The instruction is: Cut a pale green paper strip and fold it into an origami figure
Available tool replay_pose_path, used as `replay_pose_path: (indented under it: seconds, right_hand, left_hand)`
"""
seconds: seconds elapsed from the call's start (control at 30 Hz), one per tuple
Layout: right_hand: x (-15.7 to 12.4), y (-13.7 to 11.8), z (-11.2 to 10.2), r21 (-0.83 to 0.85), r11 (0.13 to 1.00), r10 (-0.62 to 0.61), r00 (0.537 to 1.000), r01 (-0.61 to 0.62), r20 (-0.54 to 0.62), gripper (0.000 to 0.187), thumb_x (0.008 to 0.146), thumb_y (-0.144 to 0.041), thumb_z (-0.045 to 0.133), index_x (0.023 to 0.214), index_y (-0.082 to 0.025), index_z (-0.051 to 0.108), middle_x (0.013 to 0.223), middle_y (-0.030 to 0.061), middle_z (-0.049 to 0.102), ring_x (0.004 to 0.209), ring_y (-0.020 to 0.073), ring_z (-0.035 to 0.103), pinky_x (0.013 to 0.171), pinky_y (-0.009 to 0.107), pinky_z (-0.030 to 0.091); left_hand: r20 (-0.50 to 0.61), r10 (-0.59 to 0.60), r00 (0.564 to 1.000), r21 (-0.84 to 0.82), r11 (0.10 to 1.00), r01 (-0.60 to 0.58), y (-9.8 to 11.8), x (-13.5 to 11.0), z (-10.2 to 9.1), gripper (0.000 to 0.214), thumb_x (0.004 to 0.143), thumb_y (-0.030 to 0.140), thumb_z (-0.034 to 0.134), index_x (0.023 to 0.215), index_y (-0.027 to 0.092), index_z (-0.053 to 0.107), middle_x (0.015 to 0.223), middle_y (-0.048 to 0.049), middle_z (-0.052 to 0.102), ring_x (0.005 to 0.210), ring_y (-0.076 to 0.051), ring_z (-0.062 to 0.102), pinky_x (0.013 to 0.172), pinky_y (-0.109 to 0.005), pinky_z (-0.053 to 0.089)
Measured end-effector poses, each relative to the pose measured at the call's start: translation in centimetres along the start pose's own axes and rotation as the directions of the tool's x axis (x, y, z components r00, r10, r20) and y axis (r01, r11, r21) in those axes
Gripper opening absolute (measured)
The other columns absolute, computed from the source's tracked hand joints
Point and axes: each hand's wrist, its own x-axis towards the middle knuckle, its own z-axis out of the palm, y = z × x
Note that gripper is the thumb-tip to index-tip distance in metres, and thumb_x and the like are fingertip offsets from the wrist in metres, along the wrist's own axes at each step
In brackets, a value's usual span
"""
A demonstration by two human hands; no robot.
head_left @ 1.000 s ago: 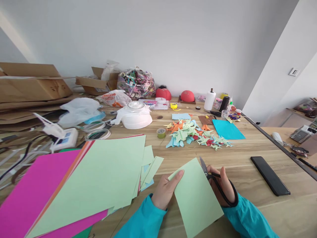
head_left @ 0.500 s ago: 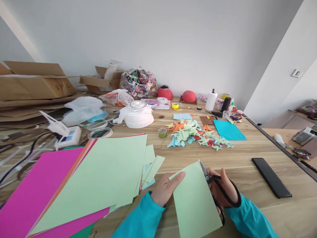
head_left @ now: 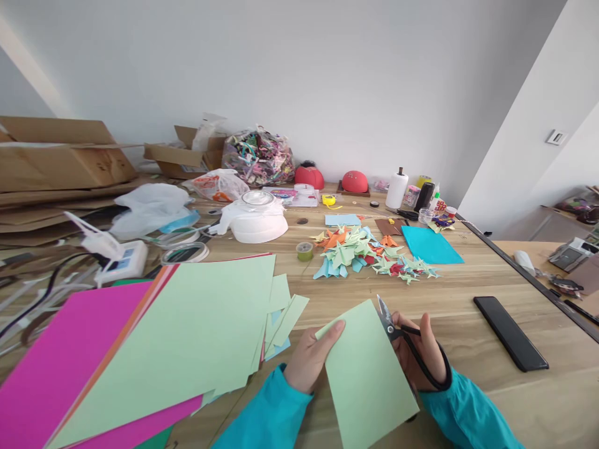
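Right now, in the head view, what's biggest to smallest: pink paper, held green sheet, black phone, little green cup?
1. pink paper
2. green sheet, though it is nearest the camera
3. black phone
4. little green cup

Paper-craft workroom, coloured card sheets (head_left: 154,349), origami pile (head_left: 365,255), cardboard boxes (head_left: 60,156)

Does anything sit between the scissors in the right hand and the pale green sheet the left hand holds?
Nothing visible does. The scissors in the right hand meet the pale green sheet at its right edge, with the left hand pinching the opposite edge. The black phone lies apart to the right.
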Motion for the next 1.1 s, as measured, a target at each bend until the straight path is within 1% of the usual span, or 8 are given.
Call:
replay_pose_path:
  seconds: [0.07, 0.23, 0.37, 0.53, 0.67, 0.83, 1.0, 1.1]
  right_hand:
    - [0.0, -0.6, -0.1, 0.012, 1.0, -0.017, 1.0, 0.017, -0.012, 0.056, 0.074, -0.071, 0.035, 0.088, -0.02, 0.051, 0.055, -0.0012, 0.056, 0.038, 0.0087, 0.047, 0.033, 0.016, 0.034]
    - [-0.1, -1.5, -0.4, -0.002, 1.0, -0.008, 0.996, 0.009, 0.094, 0.065, 0.076, -0.073, 0.021, 0.089, -0.017, 0.052, 0.055, 0.0018, 0.058, 0.035, 0.0103, 0.047, 0.027, 0.017, 0.032]
    - [-0.1, -1.1, -1.1, -0.058, 0.995, 0.089, 0.979, -0.079, 0.184, 0.069, 0.075, -0.075, 0.016, 0.099, -0.019, 0.048, 0.058, 0.0017, 0.058, 0.035, 0.0107, 0.047, 0.026, 0.017, 0.03]
    - [-0.2, -0.8, -1.4, -0.133, 0.977, 0.194, 0.948, -0.165, 0.252, 0.069, 0.073, -0.076, 0.019, 0.114, -0.023, 0.037, 0.074, 0.0027, 0.06, 0.038, 0.0083, 0.048, 0.028, 0.015, 0.027]
    - [-0.2, -1.0, -1.0, -0.235, 0.952, 0.263, 0.915, -0.195, 0.306, 0.071, 0.074, -0.076, 0.011, 0.113, -0.021, 0.035, 0.062, 0.0005, 0.058, 0.03, 0.0059, 0.042, 0.028, 0.013, 0.021]
    - [-0.4, -0.8, -1.0, -0.304, 0.932, 0.272, 0.934, -0.196, 0.231, 0.071, 0.073, -0.077, 0.016, 0.11, -0.019, 0.035, 0.061, 0.0017, 0.059, 0.028, 0.0064, 0.041, 0.028, 0.014, 0.02]
    - [-0.4, -0.8, -1.2, -0.316, 0.933, 0.245, 0.947, -0.172, 0.208, 0.067, 0.073, -0.076, 0.016, 0.105, -0.02, 0.036, 0.058, 0.0023, 0.06, 0.028, 0.0085, 0.043, 0.029, 0.015, 0.023]
    - [-0.4, -0.8, -1.0, -0.304, 0.94, 0.215, 0.96, -0.153, 0.182, 0.065, 0.074, -0.075, 0.018, 0.104, -0.021, 0.038, 0.059, 0.0024, 0.06, 0.028, 0.0083, 0.043, 0.03, 0.015, 0.023]
  left_hand:
    - [-0.038, -0.009, 0.999, -0.003, 1.0, 0.009, 0.0, 0.1, -0.3, 0.043, 0.068, 0.052, 0.06, 0.079, 0.012, 0.069, 0.075, -0.0097, 0.071, 0.072, -0.025, 0.064, 0.066, -0.032, 0.049]
    - [-0.045, -0.039, 0.998, -0.087, 0.996, 0.035, -0.1, 0.3, -0.6, 0.041, 0.066, 0.049, 0.064, 0.083, 0.012, 0.069, 0.075, -0.0098, 0.071, 0.073, -0.026, 0.065, 0.065, -0.033, 0.05]
    - [-0.126, -0.074, 0.989, -0.166, 0.985, 0.052, -0.3, 0.7, -0.7, 0.042, 0.062, 0.045, 0.068, 0.085, 0.01, 0.068, 0.077, -0.0108, 0.071, 0.075, -0.027, 0.065, 0.068, -0.035, 0.051]
    - [-0.203, -0.068, 0.977, -0.23, 0.973, 0.02, 0.0, 1.0, -1.1, 0.048, 0.059, 0.046, 0.069, 0.089, 0.008, 0.066, 0.082, -0.0129, 0.071, 0.083, -0.029, 0.065, 0.072, -0.036, 0.052]
    - [-0.211, -0.06, 0.976, -0.209, 0.978, 0.015, 0.4, 0.9, -1.2, 0.044, 0.061, 0.044, 0.069, 0.085, 0.008, 0.067, 0.079, -0.012, 0.071, 0.083, -0.029, 0.064, 0.071, -0.034, 0.052]
    - [-0.157, -0.026, 0.987, -0.081, 0.997, 0.013, 0.3, 0.8, -1.1, 0.041, 0.062, 0.047, 0.067, 0.079, 0.01, 0.069, 0.074, -0.0108, 0.07, 0.075, -0.027, 0.065, 0.067, -0.033, 0.051]
    - [0.027, 0.022, 0.999, 0.133, 0.991, -0.026, 0.0, 0.3, -0.7, 0.038, 0.067, 0.049, 0.061, 0.07, 0.013, 0.07, 0.068, -0.0084, 0.069, 0.066, -0.023, 0.063, 0.063, -0.031, 0.048]
    - [0.059, 0.023, 0.998, 0.157, 0.987, -0.032, -0.3, 0.0, -0.2, 0.036, 0.07, 0.049, 0.059, 0.063, 0.014, 0.068, 0.063, -0.006, 0.068, 0.062, -0.02, 0.061, 0.061, -0.029, 0.047]
